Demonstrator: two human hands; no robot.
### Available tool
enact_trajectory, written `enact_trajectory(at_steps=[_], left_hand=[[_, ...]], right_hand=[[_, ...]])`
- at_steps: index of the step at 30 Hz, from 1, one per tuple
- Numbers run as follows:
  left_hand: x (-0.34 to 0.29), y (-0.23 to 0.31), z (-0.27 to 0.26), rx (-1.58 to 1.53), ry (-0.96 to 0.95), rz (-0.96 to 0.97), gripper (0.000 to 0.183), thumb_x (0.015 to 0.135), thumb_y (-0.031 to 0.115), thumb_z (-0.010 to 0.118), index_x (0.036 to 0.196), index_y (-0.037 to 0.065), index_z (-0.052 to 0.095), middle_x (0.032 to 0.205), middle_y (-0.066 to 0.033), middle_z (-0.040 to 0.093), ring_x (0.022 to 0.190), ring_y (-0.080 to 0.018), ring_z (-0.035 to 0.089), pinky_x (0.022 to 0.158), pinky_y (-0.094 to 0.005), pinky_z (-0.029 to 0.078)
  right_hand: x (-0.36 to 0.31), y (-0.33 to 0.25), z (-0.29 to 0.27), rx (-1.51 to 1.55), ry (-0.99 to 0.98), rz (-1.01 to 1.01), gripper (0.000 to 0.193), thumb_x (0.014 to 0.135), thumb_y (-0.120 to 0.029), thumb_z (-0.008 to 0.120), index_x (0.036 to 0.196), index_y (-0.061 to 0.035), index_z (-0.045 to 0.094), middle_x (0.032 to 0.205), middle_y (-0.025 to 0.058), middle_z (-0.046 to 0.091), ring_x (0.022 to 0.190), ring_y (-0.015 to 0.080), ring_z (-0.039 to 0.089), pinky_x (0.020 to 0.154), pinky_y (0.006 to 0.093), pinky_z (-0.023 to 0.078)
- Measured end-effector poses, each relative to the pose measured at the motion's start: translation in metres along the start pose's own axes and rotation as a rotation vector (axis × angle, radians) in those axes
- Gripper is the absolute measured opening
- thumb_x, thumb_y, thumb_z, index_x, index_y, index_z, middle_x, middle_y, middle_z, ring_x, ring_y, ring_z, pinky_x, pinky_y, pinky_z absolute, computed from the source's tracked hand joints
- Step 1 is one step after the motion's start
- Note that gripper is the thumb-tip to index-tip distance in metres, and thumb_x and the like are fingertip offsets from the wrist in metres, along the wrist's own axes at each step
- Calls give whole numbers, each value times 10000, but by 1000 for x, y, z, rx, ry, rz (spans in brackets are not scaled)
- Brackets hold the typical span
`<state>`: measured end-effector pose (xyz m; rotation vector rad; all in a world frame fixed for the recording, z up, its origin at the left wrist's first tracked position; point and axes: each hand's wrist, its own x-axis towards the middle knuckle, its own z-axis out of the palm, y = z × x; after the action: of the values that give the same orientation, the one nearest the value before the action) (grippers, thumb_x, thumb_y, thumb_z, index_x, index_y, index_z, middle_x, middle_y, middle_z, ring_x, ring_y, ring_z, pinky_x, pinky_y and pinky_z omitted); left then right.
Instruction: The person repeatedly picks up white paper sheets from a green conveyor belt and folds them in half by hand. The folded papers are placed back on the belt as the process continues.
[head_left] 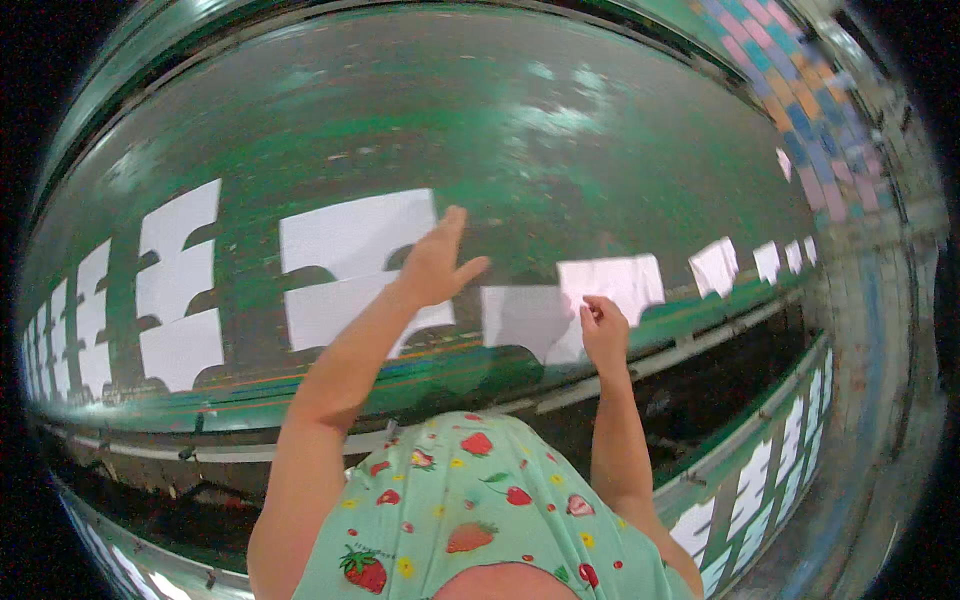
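Observation:
My left hand (pixel 433 268) is open, thumb and fingers apart, over the right edge of a white cut cloth piece (pixel 345 230). A second white piece (pixel 335 312) lies nearer me, partly under my left forearm. To the right, my right hand (pixel 606 332) has its fingers pinched together at the border of two white pieces. One is a flat piece (pixel 518 308) with a curved cut-out, shaded; the other, a slightly creased piece (pixel 620 277), lies just beyond the hand. Those fingertips seem closed on a white piece's edge, though the exact contact is small.
Everything lies on a long green, worn table (pixel 400 130) with wet-looking shine. More white pieces (pixel 180 285) stand in columns at left, and smaller-looking ones (pixel 713 266) run off to the right. A metal rail (pixel 690 350) edges the near side. Stacked coloured blocks (pixel 800 110) are at far right.

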<state>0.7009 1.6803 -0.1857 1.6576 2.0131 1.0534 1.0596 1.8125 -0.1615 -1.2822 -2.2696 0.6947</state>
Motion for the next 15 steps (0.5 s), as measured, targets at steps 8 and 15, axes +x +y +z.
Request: enact_trajectory(at_steps=[8, 15], left_hand=[[-79, 83, 67, 50, -58, 154, 854, 933, 330, 830, 1627, -8, 464, 1695, -274, 449, 1549, -463, 455, 1293, -529, 362], [-79, 150, 135, -70, -61, 125, 860, 859, 237, 873, 1600, 8, 500, 1628, -277, 523, 1512, -466, 488, 1274, -535, 382]], right_hand=[[9, 54, -39, -279, -4, 205, 340, 956, -329, 797, 1151, -52, 774, 1094, 167, 797, 980, 405, 765, 857, 531, 603], [14, 43, -33, 59, -280, 92, 256, 922, -298, 819, 985, -51, 792, 1055, 201, 801, 968, 392, 771, 818, 519, 603]])
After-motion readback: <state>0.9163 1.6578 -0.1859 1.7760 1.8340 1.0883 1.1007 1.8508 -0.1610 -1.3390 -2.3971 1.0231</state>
